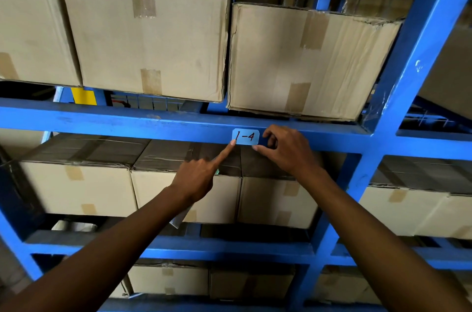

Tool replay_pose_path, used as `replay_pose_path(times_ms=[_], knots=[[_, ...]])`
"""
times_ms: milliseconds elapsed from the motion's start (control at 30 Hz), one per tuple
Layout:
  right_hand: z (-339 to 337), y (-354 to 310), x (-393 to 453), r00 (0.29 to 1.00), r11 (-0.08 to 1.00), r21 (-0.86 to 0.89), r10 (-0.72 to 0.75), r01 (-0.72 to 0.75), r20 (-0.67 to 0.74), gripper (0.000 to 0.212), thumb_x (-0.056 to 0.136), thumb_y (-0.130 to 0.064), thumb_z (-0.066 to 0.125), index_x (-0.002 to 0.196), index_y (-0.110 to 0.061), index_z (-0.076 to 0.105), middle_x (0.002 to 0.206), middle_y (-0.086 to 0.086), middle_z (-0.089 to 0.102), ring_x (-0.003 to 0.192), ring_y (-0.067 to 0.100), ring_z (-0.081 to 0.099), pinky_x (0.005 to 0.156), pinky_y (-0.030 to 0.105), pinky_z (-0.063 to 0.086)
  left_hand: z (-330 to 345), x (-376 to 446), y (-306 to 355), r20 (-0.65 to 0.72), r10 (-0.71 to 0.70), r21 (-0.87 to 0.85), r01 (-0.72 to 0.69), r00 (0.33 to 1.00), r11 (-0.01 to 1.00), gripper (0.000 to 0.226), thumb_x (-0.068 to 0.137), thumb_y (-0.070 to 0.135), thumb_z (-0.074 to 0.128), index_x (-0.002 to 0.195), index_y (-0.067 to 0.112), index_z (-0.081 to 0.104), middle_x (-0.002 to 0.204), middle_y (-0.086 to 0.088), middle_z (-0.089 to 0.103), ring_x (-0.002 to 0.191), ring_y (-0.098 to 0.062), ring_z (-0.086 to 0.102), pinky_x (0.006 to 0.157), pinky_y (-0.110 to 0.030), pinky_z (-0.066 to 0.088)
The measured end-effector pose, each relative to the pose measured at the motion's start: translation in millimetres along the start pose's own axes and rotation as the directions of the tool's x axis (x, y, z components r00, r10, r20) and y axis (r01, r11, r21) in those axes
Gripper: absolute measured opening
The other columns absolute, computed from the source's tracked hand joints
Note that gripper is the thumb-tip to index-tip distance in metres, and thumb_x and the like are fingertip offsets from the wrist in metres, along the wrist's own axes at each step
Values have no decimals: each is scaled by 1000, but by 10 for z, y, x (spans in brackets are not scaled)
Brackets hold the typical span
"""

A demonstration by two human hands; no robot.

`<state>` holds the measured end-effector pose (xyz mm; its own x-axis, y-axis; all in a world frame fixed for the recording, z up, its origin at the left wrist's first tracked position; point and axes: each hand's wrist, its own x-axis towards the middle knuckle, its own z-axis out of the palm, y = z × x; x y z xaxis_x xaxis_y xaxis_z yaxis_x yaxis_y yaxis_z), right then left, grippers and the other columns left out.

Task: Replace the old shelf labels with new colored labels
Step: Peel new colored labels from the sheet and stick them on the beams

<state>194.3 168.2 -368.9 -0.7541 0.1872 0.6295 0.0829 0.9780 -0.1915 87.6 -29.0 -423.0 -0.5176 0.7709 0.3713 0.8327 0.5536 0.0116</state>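
From the head camera I see both arms reaching up and forward to the beam (153, 122) of a blue rack (419, 38). My left hand (196, 179) points: the index finger is straight, its tip pressing the lower left corner of the label (245, 137), while the other fingers are curled into the palm. Something pale and thin shows below that hand's wrist; I cannot tell what it is or whether the curled fingers hold it. My right hand (286, 150) sits just right of the label, thumb under its lower right corner and index finger bent over the upper right edge, so the two pinch that end; the remaining fingers are curled behind.

The label is light blue with clipped corners and lies flat against the front of the beam, between the two fingertips. It reads "1-4" in dark red handwriting. I see one label only.

Above the fingers, three cardboard boxes (150, 38) stand on the upper shelf, each closed with brown tape; the right one is dented and tilted. Below the fingers, a row of four taped boxes sits on the next shelf in this bay, and more show to the right of the upright. Further down, near my forearms, at least two more boxes stand in shadow.
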Motion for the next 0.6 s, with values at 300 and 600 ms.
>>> replay_pose_path(times_ms=[300,600], knots=[[-93,45,12,996,993,89,67,-72,67,13,85,-20,62,97,-20,59,90,1,66,82,12,58,74,34,52,-26,-34,146,105,91,-395,-43,990,918,94,91,14,51,134,48,-25,130,-20,57,101,-31,66,77,-44,59],[-961,464,-328,944,907,346,301,-240,-135,7,81,-7,65,83,-12,68,68,6,63,63,10,55,63,16,43,-120,341,911,74,49,-959,57,996,276,89,86,-5,53,135,54,9,106,23,46,83,18,57,63,-5,49]])
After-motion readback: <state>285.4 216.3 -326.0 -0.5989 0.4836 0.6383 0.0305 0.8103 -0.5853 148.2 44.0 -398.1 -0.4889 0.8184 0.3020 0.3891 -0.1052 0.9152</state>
